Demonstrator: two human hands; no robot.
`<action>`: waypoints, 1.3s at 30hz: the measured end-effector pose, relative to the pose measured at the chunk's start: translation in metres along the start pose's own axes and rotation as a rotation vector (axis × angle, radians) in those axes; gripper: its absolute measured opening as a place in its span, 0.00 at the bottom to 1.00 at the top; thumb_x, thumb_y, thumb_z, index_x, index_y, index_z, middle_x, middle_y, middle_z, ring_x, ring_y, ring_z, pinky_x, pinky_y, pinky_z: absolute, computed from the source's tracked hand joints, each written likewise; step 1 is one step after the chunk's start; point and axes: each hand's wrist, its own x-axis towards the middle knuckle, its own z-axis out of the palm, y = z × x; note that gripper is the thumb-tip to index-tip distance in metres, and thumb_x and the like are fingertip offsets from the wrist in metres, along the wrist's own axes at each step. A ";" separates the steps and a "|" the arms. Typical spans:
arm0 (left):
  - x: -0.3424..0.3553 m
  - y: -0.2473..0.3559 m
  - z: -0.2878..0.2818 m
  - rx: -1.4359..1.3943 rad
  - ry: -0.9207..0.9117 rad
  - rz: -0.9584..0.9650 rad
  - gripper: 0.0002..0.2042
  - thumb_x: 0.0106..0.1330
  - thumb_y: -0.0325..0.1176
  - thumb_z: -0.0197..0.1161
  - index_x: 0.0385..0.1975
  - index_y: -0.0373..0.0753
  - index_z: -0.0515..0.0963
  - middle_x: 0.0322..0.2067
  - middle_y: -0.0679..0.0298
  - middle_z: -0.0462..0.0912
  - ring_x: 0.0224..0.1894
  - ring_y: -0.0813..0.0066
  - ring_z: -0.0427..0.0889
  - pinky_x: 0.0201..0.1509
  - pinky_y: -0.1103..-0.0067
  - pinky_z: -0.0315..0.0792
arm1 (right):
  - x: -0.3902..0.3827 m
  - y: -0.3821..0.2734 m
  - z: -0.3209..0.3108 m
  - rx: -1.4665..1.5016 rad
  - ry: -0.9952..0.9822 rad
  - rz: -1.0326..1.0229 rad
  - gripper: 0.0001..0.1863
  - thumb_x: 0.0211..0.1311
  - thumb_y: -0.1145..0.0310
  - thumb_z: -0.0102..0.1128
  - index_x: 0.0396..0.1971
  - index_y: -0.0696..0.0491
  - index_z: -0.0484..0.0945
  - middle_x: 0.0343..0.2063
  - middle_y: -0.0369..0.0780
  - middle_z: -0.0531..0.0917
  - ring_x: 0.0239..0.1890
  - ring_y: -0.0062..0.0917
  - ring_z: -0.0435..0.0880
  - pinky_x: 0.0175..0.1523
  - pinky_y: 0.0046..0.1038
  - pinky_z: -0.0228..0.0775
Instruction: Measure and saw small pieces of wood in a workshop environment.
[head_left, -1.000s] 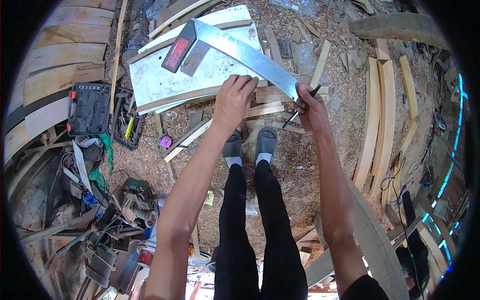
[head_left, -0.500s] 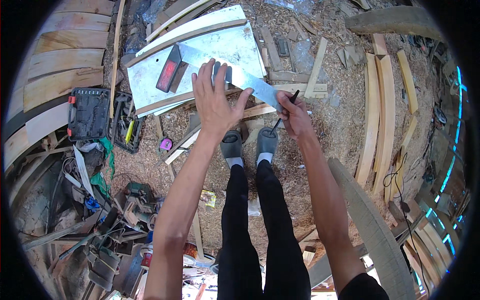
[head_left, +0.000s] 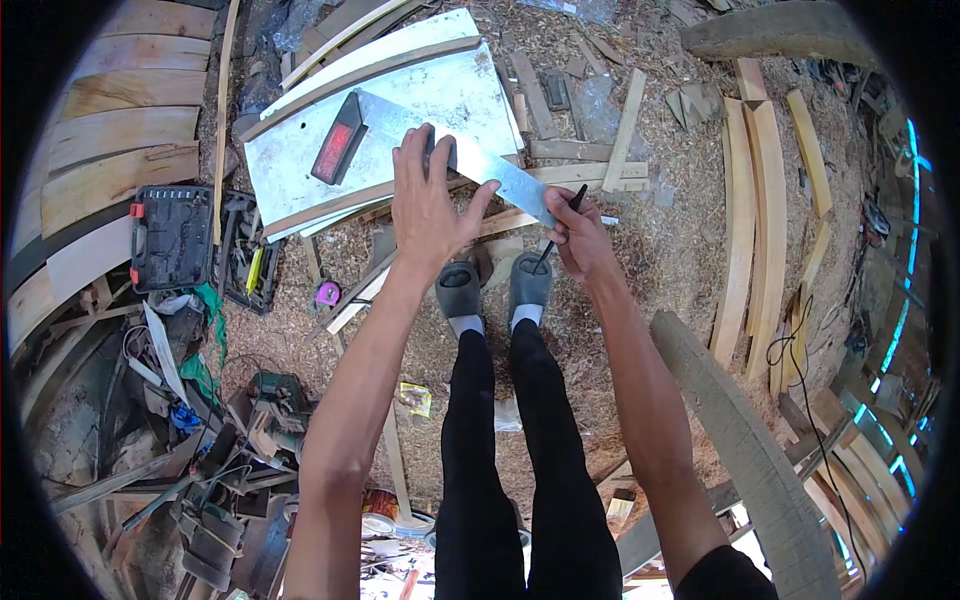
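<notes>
A shiny metal blade [head_left: 497, 173], like a handsaw's, slants across the front of me; its teeth cannot be made out. At its far left end is a dark handle with a red face [head_left: 340, 141], over white sheets. My left hand [head_left: 430, 205] lies over the middle of the blade, fingers stretched and thumb spread apart. Beside its fingertips a dark patch shows on the blade, object or reflection I cannot tell. My right hand [head_left: 582, 238] pinches the blade's near right end and also holds a slim black pen-like rod [head_left: 549, 250], thin tip pointing down.
White sheets [head_left: 290, 185] with wood strips lie ahead. An open black toolbox [head_left: 172, 240] and a pink tape measure [head_left: 328, 293] are on the left, above a heap of tools and scrap. Long boards [head_left: 765, 230] lie right; a curved beam [head_left: 745, 460] rises near my right arm.
The whole view has shifted slightly. Both hands keep nearly the same places on the blade, and the right hand still holds the rod.
</notes>
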 end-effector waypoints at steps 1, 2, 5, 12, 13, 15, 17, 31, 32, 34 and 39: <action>0.000 -0.001 0.001 0.000 -0.001 0.001 0.33 0.54 0.48 0.70 0.53 0.32 0.67 0.58 0.43 0.63 0.63 0.42 0.60 0.68 0.52 0.54 | 0.000 0.001 0.000 0.019 -0.013 -0.004 0.16 0.60 0.63 0.67 0.40 0.60 0.80 0.22 0.26 0.73 0.20 0.08 0.62 0.22 0.14 0.51; 0.000 -0.002 0.001 0.009 0.001 0.010 0.33 0.54 0.48 0.70 0.53 0.32 0.67 0.58 0.44 0.63 0.63 0.42 0.60 0.68 0.52 0.54 | 0.001 0.002 0.000 0.020 -0.012 -0.004 0.16 0.60 0.63 0.67 0.40 0.60 0.80 0.22 0.26 0.73 0.20 0.08 0.62 0.22 0.14 0.51; 0.001 -0.002 0.002 0.014 -0.009 0.014 0.33 0.55 0.48 0.69 0.53 0.32 0.67 0.57 0.44 0.64 0.63 0.42 0.61 0.67 0.52 0.54 | 0.002 0.002 0.001 0.028 0.009 0.003 0.16 0.59 0.63 0.68 0.39 0.59 0.80 0.22 0.26 0.73 0.19 0.08 0.62 0.22 0.14 0.51; 0.003 -0.006 0.005 0.033 -0.020 0.024 0.33 0.55 0.49 0.69 0.53 0.32 0.67 0.57 0.45 0.64 0.63 0.43 0.61 0.67 0.51 0.55 | 0.003 -0.004 0.003 -0.009 0.039 0.017 0.17 0.58 0.62 0.69 0.40 0.59 0.80 0.22 0.27 0.72 0.20 0.08 0.62 0.23 0.14 0.52; 0.003 -0.006 0.006 0.032 -0.020 0.023 0.33 0.55 0.49 0.69 0.53 0.32 0.67 0.57 0.45 0.64 0.63 0.43 0.61 0.67 0.51 0.55 | 0.002 -0.004 0.003 -0.014 0.039 0.019 0.17 0.58 0.62 0.69 0.40 0.59 0.79 0.22 0.27 0.72 0.20 0.09 0.62 0.23 0.14 0.52; 0.003 -0.007 0.007 0.054 -0.015 0.050 0.33 0.55 0.49 0.69 0.52 0.32 0.67 0.57 0.45 0.64 0.63 0.43 0.61 0.67 0.51 0.55 | 0.004 -0.003 0.001 -0.014 0.039 0.021 0.17 0.59 0.62 0.69 0.40 0.59 0.80 0.22 0.27 0.73 0.20 0.09 0.62 0.23 0.14 0.52; 0.004 -0.006 0.007 0.067 0.000 0.064 0.32 0.54 0.48 0.70 0.52 0.32 0.68 0.55 0.45 0.65 0.61 0.43 0.63 0.64 0.54 0.59 | 0.005 -0.002 0.000 -0.015 0.041 0.024 0.17 0.59 0.62 0.68 0.40 0.59 0.80 0.22 0.27 0.73 0.20 0.08 0.62 0.23 0.14 0.52; 0.004 -0.006 0.006 0.050 -0.009 0.068 0.32 0.53 0.46 0.72 0.52 0.33 0.67 0.55 0.45 0.66 0.59 0.44 0.64 0.61 0.58 0.64 | 0.003 0.001 -0.003 -0.045 0.043 0.017 0.20 0.57 0.59 0.70 0.41 0.59 0.80 0.23 0.27 0.74 0.20 0.08 0.63 0.24 0.13 0.53; 0.004 -0.006 0.007 0.041 -0.006 0.066 0.32 0.53 0.46 0.72 0.52 0.33 0.68 0.55 0.45 0.66 0.60 0.43 0.64 0.62 0.56 0.63 | 0.004 0.001 -0.004 -0.047 0.044 0.017 0.20 0.57 0.59 0.70 0.41 0.59 0.80 0.23 0.27 0.74 0.20 0.08 0.63 0.24 0.13 0.53; 0.002 -0.007 0.008 0.034 -0.004 0.063 0.32 0.53 0.46 0.72 0.52 0.33 0.68 0.55 0.45 0.66 0.60 0.43 0.64 0.62 0.55 0.62 | 0.004 0.001 -0.003 -0.055 0.015 0.009 0.22 0.56 0.56 0.71 0.41 0.59 0.80 0.23 0.27 0.74 0.21 0.08 0.63 0.25 0.13 0.55; 0.000 -0.003 0.007 0.091 -0.032 -0.008 0.31 0.53 0.50 0.70 0.51 0.33 0.73 0.58 0.48 0.68 0.66 0.46 0.60 0.66 0.47 0.53 | -0.002 -0.008 0.001 -0.137 0.057 0.083 0.16 0.59 0.60 0.68 0.40 0.56 0.79 0.22 0.26 0.70 0.20 0.08 0.60 0.24 0.14 0.52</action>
